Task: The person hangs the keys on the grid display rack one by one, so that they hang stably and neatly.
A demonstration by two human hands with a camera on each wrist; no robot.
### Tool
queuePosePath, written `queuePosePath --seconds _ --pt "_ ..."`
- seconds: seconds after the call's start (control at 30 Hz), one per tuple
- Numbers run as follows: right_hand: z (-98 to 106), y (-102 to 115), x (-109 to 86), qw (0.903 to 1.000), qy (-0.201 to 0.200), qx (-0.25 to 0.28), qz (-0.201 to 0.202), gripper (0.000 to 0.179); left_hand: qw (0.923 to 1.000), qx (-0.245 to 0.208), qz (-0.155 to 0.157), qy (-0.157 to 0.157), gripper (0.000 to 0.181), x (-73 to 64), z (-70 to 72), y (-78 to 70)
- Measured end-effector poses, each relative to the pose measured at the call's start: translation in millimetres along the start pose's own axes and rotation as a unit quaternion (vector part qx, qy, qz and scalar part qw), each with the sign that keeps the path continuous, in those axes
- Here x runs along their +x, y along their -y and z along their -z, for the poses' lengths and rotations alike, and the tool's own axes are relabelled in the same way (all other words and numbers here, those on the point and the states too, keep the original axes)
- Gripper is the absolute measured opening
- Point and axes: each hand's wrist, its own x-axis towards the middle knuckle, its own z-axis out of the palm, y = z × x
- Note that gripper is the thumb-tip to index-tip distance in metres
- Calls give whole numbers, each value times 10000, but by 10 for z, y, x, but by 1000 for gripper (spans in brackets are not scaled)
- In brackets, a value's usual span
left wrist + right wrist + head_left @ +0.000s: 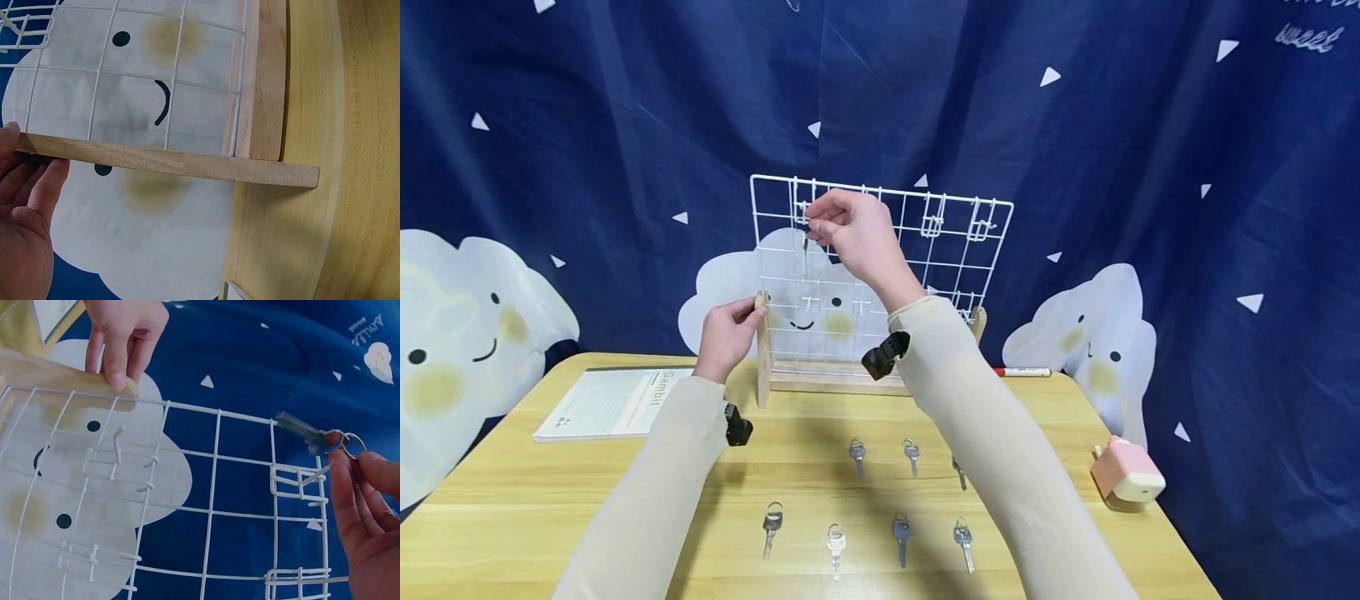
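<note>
At upper left of wire grid panel [219,413]: right hand [857,237] pinches key ring [355,435] between thumb and fingertips; key [303,431] hangs below them, long axis near vertical, wire hook [300,484] just beside (right hand nearer). Left hand [727,335] grips wooden upright [175,161].

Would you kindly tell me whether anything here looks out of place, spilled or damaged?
Nothing stands out; no spill shows. The wire grid stands in its wooden stand, the left hand grips one side post, the right hand pinches a key by its ring, and seven more keys lie in two rough rows on the desk.
</note>
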Motion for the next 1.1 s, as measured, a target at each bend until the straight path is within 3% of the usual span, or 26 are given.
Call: queuePosePath --seconds 0.27,0.6,1.1 --pt "-3 -9 89 9994 -197 280 -30 10 10000 -64 51 40 38 12 15 7" --pt "-83 -30 148 9946 -739 725 -60 9 9999 -49 123 88 39 15 8 17" --pt "-176 -111 140 9966 -789 93 -204 10 9999 -55 102 92 40 -17 0 -6"
